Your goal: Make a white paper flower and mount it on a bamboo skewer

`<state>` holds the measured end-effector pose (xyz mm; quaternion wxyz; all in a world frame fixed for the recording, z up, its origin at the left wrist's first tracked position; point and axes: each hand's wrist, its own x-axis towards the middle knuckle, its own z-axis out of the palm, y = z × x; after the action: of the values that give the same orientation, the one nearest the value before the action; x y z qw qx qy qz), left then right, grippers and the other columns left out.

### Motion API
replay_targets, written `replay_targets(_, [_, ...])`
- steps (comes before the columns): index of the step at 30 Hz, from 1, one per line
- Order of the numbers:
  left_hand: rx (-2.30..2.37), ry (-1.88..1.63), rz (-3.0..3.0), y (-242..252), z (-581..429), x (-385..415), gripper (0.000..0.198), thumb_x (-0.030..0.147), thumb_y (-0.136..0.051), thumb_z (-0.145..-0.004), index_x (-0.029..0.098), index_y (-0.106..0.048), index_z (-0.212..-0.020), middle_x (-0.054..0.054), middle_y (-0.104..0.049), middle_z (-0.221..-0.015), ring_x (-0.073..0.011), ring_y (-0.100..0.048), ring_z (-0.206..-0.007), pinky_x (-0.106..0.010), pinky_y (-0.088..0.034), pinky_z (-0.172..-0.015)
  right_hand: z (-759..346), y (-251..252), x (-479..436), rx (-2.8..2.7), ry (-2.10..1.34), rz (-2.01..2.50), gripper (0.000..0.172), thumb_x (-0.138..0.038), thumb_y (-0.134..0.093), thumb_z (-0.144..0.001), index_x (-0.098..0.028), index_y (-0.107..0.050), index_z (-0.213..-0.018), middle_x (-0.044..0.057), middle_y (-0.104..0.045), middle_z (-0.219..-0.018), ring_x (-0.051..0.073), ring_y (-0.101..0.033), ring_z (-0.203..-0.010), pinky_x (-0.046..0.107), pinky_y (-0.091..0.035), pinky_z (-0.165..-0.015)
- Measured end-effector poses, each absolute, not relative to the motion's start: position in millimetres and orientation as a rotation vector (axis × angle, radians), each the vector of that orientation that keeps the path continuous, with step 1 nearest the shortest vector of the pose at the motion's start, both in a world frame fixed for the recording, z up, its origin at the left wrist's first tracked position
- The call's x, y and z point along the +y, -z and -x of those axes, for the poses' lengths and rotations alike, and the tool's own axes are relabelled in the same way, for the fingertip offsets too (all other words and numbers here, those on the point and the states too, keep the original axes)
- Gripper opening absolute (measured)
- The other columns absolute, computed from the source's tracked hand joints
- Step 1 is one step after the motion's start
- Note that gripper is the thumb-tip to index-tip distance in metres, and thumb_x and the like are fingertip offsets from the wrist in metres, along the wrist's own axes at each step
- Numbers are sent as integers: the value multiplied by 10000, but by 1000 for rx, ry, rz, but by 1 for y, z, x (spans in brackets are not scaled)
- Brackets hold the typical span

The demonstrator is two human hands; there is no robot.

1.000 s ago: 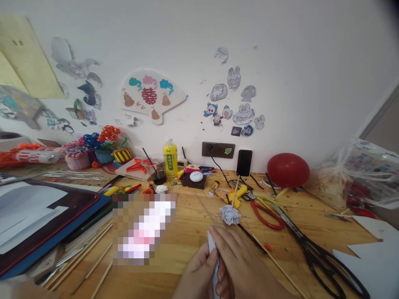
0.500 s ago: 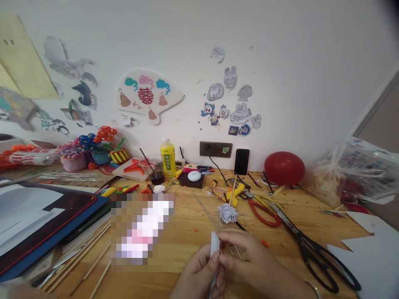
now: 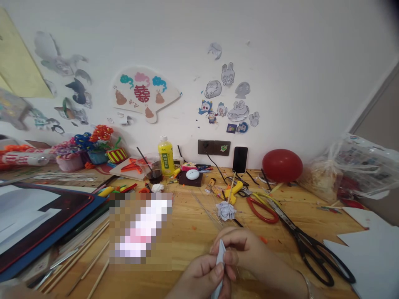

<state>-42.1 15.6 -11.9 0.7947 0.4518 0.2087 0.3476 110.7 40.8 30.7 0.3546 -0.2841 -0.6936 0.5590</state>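
A narrow folded piece of pale paper [image 3: 220,254] stands between my hands near the bottom centre. My left hand [image 3: 204,274] is closed on its lower part, the thumb pressed against the front. Around the upper part, my right hand [image 3: 238,249] pinches the same paper between thumb and fingers. Beyond my hands lies a pale paper flower [image 3: 225,211] on a thin wooden stick, beside a yellow glue gun [image 3: 237,191]. Red-handled scissors [image 3: 263,211] and large black-handled scissors [image 3: 311,249] lie to the right.
White paper sheets [image 3: 370,257] lie at the right. Wooden sticks [image 3: 77,253] and a blue-edged folder [image 3: 37,249] are on the left. A bottle [image 3: 166,155], a drink cup [image 3: 154,174], a phone [image 3: 240,159] and a red balloon [image 3: 282,166] stand along the wall.
My right fingers have curled further around the top of the folded paper, which has shifted slightly right and down. The camera view has moved a little.
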Motion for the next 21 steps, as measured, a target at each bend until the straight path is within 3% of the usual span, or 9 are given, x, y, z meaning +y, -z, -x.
replay_targets(4, [513,-744,-959,4,43,13,441,590,-582,-669,154,-521,-680,76,-441,-375,-33,-302,-303,-184,-172,-348,-111,-30,40,-1849,-1357,810,398,-543,-549,-741,-187,-691,-849,48,-601,-866,160,-583,-771,279,-446,-689])
replay_targets(8, [565,-793,-903,-5,44,9,431,588,-593,-658,168,-497,-655,124,-321,-342,-17,-150,-269,-188,-78,-320,-109,-34,40,-1908,-1216,810,403,-544,-507,-775,-187,-683,-833,47,-609,-854,168,-570,-807,290,-429,-728])
replay_targets(12, [621,-852,-875,-6,44,9,436,592,-614,-631,178,-474,-640,138,-279,-337,-14,-97,-270,-189,-44,-314,-106,-41,38,-2030,-1006,822,449,-526,-408,-838,-172,-629,-671,39,-578,-796,158,-530,-799,282,-400,-726])
replay_targets(21, [774,-911,-966,-1,41,12,449,595,-608,-631,157,-504,-626,113,-328,-362,-16,-172,-318,-188,-111,-353,-106,-43,28,-2256,-558,1051,257,-217,-419,-825,-187,-374,-574,-17,-445,-643,121,-417,-652,244,-293,-580])
